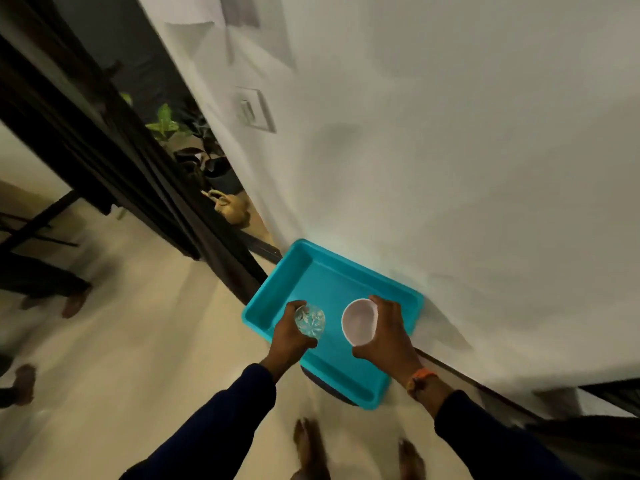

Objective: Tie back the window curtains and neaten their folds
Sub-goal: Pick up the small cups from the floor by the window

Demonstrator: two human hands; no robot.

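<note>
A dark curtain (114, 157) hangs in folds along the left, next to a dark window frame. My left hand (289, 337) grips a clear patterned glass (310, 322) over a turquoise tray (311, 275). My right hand (388, 336) holds a white cup (358, 320), tilted so its mouth faces me, over the same tray. The tray sits low by the foot of a white wall (450, 150). Both sleeves are dark blue, and an orange band circles my right wrist. The view is blurred.
Potted plants (194, 147) and a tan watering can (232, 206) stand behind the curtain by the wall. A switch plate (254, 110) is on the wall. Another person's feet (72, 301) are on the pale floor at left. My bare feet (308, 445) show at the bottom.
</note>
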